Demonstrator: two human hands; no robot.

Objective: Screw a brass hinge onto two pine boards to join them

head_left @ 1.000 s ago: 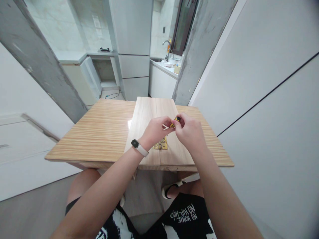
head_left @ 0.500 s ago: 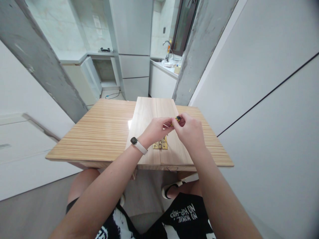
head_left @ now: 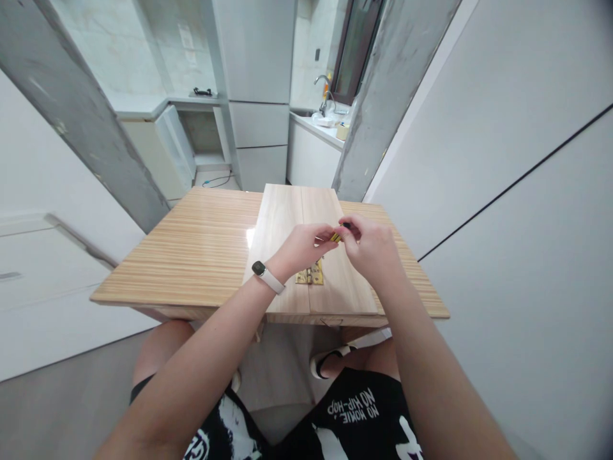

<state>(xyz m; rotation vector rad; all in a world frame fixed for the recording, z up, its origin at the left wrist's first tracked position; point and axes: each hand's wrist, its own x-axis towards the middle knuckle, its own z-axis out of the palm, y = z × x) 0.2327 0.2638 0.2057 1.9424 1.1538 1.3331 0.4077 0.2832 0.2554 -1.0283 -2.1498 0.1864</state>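
Two pale boards [head_left: 280,220] lie side by side on the striped wooden table [head_left: 191,255]. A brass hinge [head_left: 310,275] rests across their seam near the front, partly behind my left wrist. Above the boards, my left hand [head_left: 309,246] pinches a small yellow and black object [head_left: 336,237]. My right hand [head_left: 366,239] is closed at the object's black end, with thumb and forefinger pressed together. What exactly the object is cannot be made out. A pale-banded watch [head_left: 265,276] is on my left wrist.
Beyond the table stand a tall grey cabinet [head_left: 258,121] and a counter with a sink tap [head_left: 323,89]. A white panel wall [head_left: 517,211] rises at the right. My legs are below the table's front edge.
My right hand has moved slightly right, away from my left fingers, and more of the object's yellow part shows between them. The camera view has shifted a little.
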